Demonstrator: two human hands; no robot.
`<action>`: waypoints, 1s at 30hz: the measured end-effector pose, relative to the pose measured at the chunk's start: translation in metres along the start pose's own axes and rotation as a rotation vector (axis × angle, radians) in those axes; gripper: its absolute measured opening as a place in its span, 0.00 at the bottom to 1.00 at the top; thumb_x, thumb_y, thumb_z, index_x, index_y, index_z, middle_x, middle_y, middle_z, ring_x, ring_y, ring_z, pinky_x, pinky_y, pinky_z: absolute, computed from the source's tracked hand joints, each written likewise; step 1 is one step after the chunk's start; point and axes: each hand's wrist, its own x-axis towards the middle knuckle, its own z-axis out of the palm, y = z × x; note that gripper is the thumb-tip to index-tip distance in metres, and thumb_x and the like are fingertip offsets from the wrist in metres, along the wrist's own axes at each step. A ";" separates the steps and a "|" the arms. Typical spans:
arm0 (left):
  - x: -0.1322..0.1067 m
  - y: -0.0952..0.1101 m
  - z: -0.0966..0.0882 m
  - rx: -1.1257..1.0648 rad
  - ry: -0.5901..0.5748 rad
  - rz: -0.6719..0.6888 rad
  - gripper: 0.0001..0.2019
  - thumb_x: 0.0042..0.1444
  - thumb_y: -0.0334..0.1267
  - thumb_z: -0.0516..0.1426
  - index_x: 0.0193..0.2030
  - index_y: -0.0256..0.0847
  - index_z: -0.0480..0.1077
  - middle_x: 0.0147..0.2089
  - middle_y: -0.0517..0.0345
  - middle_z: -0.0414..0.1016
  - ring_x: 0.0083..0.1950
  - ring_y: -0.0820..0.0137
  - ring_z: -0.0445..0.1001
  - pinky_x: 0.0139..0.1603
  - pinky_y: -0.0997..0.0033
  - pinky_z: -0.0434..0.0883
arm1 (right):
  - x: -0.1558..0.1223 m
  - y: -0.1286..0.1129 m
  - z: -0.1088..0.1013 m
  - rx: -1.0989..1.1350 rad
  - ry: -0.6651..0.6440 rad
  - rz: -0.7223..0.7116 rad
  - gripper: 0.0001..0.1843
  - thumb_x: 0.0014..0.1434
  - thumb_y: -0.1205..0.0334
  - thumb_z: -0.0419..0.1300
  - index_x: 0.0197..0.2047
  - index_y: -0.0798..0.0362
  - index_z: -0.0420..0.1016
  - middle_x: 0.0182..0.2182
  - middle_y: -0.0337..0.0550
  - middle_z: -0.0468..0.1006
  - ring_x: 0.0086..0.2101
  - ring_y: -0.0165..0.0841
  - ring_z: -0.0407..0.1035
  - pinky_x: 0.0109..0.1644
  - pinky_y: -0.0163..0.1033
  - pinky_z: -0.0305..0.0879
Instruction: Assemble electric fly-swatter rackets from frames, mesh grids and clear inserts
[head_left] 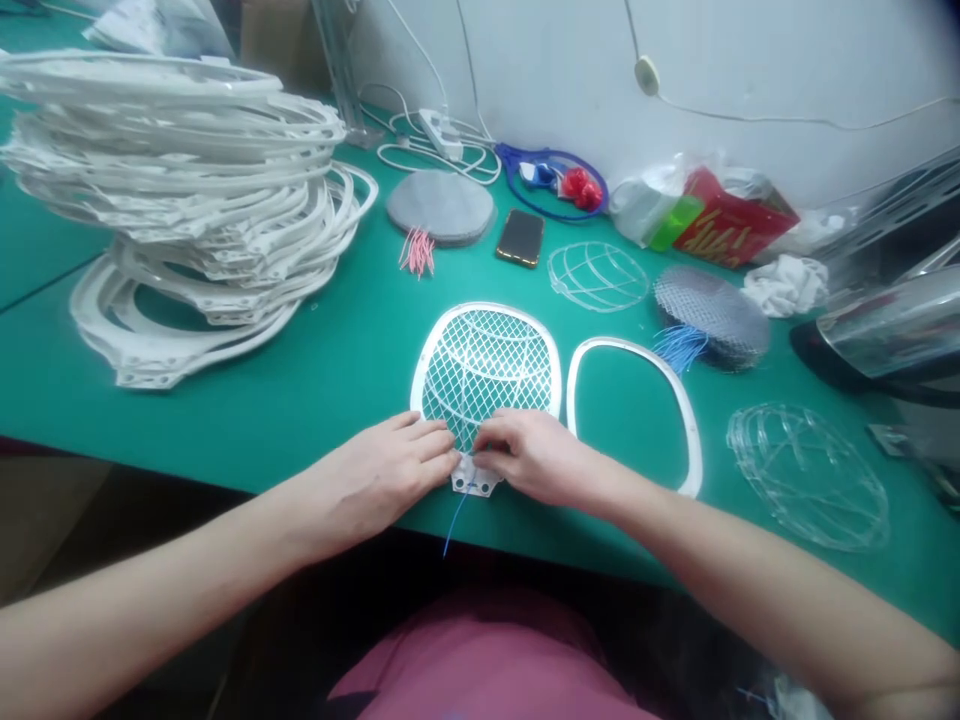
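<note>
A white racket frame [556,368], which looks like part of an electric mosquito swatter, lies in front of me with its neck at the table edge. Metal mesh [480,345] fills it, with curved ribs showing. My left hand [401,455] lies over the lower left rim, fingers bent and pressing at the neck. Closed in a pinch, my right hand [536,455] works at the lower right, by the neck; what its fingertips hold is hidden. A thin blue wire [452,527] hangs from the neck over the edge. Just right lies an empty white frame [694,435].
Stacked white frames [217,190] rise at left. Behind are mesh discs with pink wires [439,205], a phone [520,238] and a blue racket frame [555,155]. To the right lie mesh discs with blue wires [716,315], clear ribbed grids [806,475] and a metal kettle-like vessel [892,330].
</note>
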 end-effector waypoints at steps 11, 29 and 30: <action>0.000 0.001 0.008 0.008 0.082 -0.003 0.14 0.61 0.30 0.44 0.47 0.42 0.68 0.44 0.54 0.75 0.49 0.67 0.70 0.54 0.60 0.62 | 0.019 -0.003 -0.012 0.025 -0.195 0.081 0.03 0.50 0.67 0.60 0.25 0.55 0.71 0.23 0.36 0.72 0.24 0.24 0.60 0.27 0.31 0.49; -0.004 0.003 0.011 0.058 0.116 -0.102 0.13 0.63 0.36 0.45 0.46 0.46 0.68 0.49 0.54 0.70 0.48 0.69 0.69 0.53 0.61 0.59 | 0.005 0.001 0.002 0.027 0.023 0.085 0.06 0.51 0.66 0.59 0.24 0.54 0.69 0.22 0.35 0.70 0.25 0.25 0.60 0.28 0.31 0.51; -0.003 0.005 0.012 0.081 0.132 -0.118 0.13 0.63 0.36 0.45 0.46 0.45 0.69 0.49 0.53 0.70 0.47 0.69 0.69 0.52 0.62 0.60 | 0.001 0.002 0.002 0.046 0.074 0.054 0.06 0.52 0.66 0.58 0.24 0.55 0.69 0.23 0.35 0.70 0.26 0.25 0.61 0.29 0.31 0.52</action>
